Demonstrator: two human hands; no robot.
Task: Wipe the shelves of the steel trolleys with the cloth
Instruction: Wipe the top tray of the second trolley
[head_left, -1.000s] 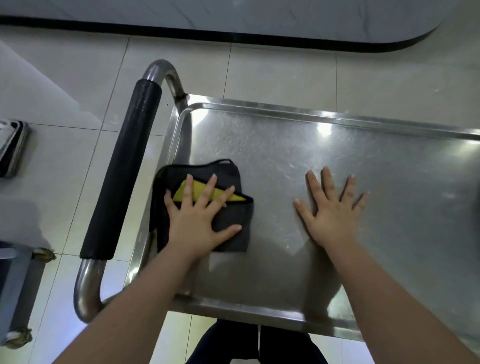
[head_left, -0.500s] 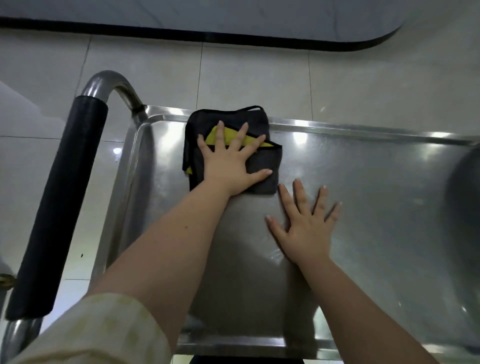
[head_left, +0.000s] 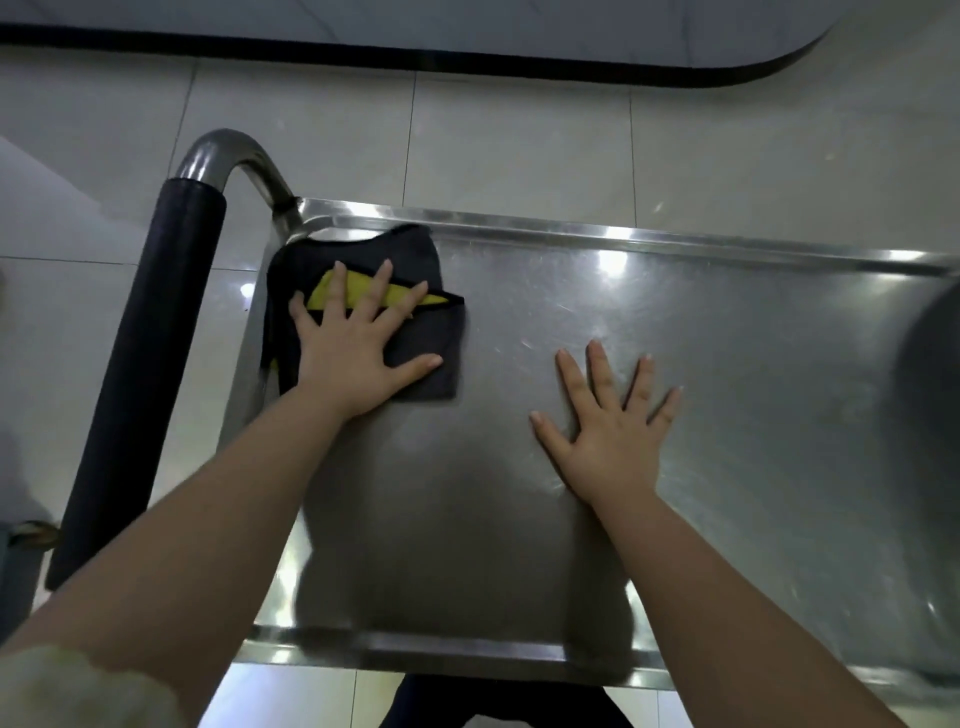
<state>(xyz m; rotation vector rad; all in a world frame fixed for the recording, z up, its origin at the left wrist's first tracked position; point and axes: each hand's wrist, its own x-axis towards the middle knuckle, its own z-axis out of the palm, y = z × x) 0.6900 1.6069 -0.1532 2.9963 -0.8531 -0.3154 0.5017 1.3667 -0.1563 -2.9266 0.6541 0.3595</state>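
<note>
A steel trolley's top shelf (head_left: 727, 312) fills the view, shiny and raised at the rim. A folded dark cloth (head_left: 436, 343) with a yellow inner face lies in the shelf's far left corner. My left hand (head_left: 353, 353) presses flat on the cloth with straight, spread fingers. My right hand (head_left: 613, 426) rests flat on the bare steel to the right of the cloth, fingers spread, apart from it.
The trolley's push handle (head_left: 145, 364), a steel tube with a black foam grip, runs along the left side. Pale floor tiles (head_left: 519, 140) surround the trolley. A dark-edged counter base (head_left: 467, 57) crosses the far side. A castor (head_left: 34, 532) of something else shows at the left edge.
My left hand slid the cloth away from me to the far rim, then left into the far left corner. My right hand stayed flat on the steel.
</note>
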